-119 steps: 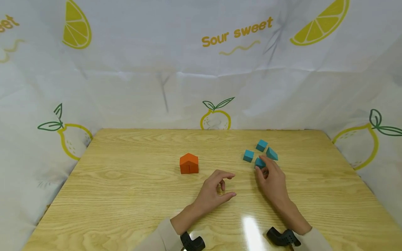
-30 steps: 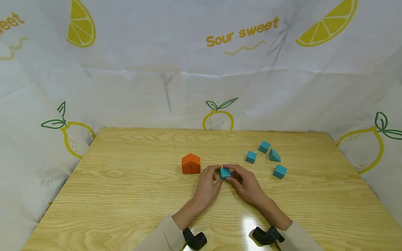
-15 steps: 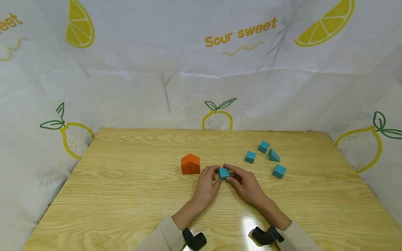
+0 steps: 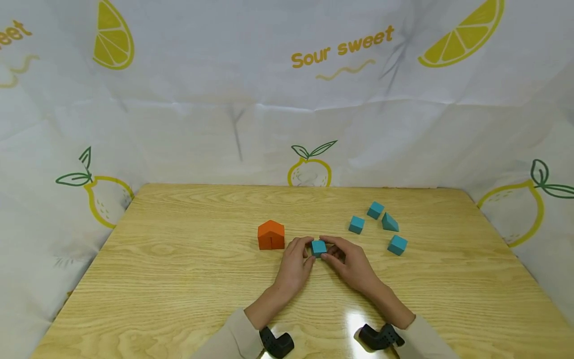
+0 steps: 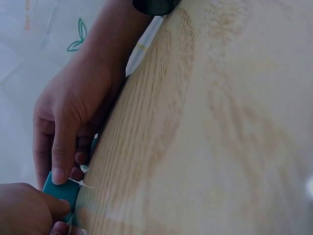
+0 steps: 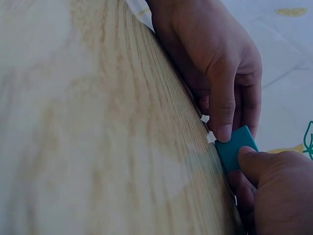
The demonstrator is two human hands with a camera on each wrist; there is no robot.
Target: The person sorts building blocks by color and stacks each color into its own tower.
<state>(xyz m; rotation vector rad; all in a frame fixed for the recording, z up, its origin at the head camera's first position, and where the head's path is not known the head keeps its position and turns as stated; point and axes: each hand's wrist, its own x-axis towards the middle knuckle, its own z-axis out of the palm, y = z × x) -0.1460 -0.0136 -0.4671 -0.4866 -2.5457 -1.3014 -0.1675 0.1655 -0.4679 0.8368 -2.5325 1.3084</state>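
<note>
My left hand (image 4: 293, 267) and my right hand (image 4: 350, 262) meet over a small blue block (image 4: 319, 248) near the middle of the table. Thumb and fingers of each hand pinch it from opposite sides. In the left wrist view, the left thumb (image 5: 59, 208) presses the near part of the block (image 5: 65, 188), and the right hand (image 5: 73, 107) grips beyond it. From the right wrist, the block (image 6: 234, 144) shows its flat face, with both thumbs on it. Just left of the hands stands a house-shaped group of orange blocks (image 4: 271, 235).
To the right lie several loose blue pieces: one block (image 4: 356, 225), a second block (image 4: 375, 210) farther back, a triangular block (image 4: 390, 222) and a nearer block (image 4: 397, 245). A white lemon-printed cloth (image 4: 215, 134) rises behind the wooden table (image 4: 179, 279).
Four seconds ago my right hand was among the blue pieces and my left was apart, holding nothing. Both now hold one blue block nearer the orange group. Over the last second, hardly anything has moved.
</note>
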